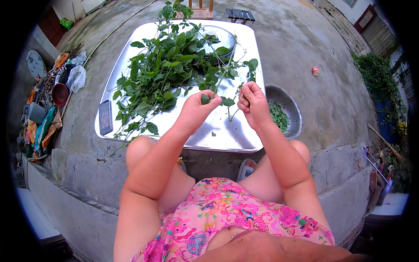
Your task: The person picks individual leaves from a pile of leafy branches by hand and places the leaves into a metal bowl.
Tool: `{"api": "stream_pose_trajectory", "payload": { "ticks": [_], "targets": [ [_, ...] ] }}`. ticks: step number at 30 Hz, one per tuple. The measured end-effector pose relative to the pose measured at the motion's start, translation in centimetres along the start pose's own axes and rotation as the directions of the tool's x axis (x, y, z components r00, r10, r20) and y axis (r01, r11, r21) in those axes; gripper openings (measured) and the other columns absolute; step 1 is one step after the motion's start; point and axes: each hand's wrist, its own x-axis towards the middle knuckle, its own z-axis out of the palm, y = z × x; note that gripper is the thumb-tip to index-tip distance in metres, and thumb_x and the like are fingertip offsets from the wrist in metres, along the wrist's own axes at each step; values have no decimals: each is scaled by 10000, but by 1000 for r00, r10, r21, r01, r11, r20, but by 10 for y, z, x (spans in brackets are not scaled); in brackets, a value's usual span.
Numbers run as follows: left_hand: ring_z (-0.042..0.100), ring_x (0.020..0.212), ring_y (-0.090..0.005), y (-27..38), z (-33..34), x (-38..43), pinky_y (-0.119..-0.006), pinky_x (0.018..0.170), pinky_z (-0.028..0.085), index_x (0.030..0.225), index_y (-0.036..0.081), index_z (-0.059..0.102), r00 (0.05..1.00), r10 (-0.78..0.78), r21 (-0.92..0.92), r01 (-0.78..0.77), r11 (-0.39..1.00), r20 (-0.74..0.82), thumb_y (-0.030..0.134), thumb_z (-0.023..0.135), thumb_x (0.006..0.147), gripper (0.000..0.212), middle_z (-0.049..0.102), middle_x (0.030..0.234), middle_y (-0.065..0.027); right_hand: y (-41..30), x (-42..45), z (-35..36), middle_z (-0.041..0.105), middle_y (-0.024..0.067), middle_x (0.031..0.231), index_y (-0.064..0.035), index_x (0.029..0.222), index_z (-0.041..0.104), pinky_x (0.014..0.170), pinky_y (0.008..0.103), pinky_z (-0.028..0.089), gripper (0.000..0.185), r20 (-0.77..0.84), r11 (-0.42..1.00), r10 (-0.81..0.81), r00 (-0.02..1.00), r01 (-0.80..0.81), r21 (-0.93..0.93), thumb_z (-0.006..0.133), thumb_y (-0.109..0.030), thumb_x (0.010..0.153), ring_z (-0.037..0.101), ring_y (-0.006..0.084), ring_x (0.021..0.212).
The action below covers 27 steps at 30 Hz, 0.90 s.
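Observation:
My left hand (203, 103) grips a green plant stem (224, 74) between thumb and fingers, over the shiny metal table (199, 137). The stem runs up and away towards a lidded metal pan (218, 39). To its right, my right hand (251, 100) has its fingers curled together, with a bit of greenery at the fingertips; whether it holds that is not plain. A large heap of leafy green vines (163, 72) lies on the table's left and middle. Beside the table, at the right, a metal basin (296, 109) holds picked green leaves (279, 116).
A smartphone (105, 117) lies at the table's left edge. Beyond the table are a small slatted stool (240, 14) and a wooden chair (200, 13). A paper cup (315, 71) is on the concrete ground. A hose (113, 31) and piled odds and ends are at the left.

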Motion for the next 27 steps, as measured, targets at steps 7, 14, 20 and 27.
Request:
{"api": "stream_pose_trajectory", "payload": {
  "ticks": [7, 14, 20, 27],
  "targets": [
    [407, 629, -16, -3, -1, 1, -197, 555, 319, 921, 89, 656, 1000, 21, -18, -21, 1000, 4, 240, 723, 909, 166, 540, 734, 86, -9, -7, 11, 468, -21, 744, -88, 937, 534, 492, 198, 319, 106, 59, 956, 292, 955, -292, 2, 608, -158, 968, 404, 63, 595],
    [407, 648, -16, 1, 4, -1, -214, 570, 321, 898, 62, 651, 1000, 5, -52, -6, 999, -6, 214, 708, 917, 163, 544, 724, 88, 9, -9, 15, 406, -65, 692, -115, 944, 539, 491, 211, 275, 124, 71, 979, 80, 994, -65, -191, 607, -209, 987, 330, 32, 555],
    [399, 624, -20, -6, 2, 2, -199, 553, 320, 900, 88, 647, 1000, 9, -86, -9, 996, 5, 232, 724, 907, 163, 531, 726, 86, 10, -4, 12, 393, -61, 689, -113, 914, 524, 468, 218, 249, 140, 70, 983, 172, 983, -166, -76, 601, -201, 990, 282, 36, 521],
    [381, 593, 0, -4, -1, 1, -199, 523, 288, 889, 87, 646, 1000, -5, -154, 3, 988, -15, 226, 710, 919, 156, 511, 685, 102, -15, -2, 7, 471, -30, 752, -98, 958, 528, 467, 177, 274, 110, 67, 975, 220, 973, -221, 9, 603, -174, 984, 356, 31, 566]
  ]
}}
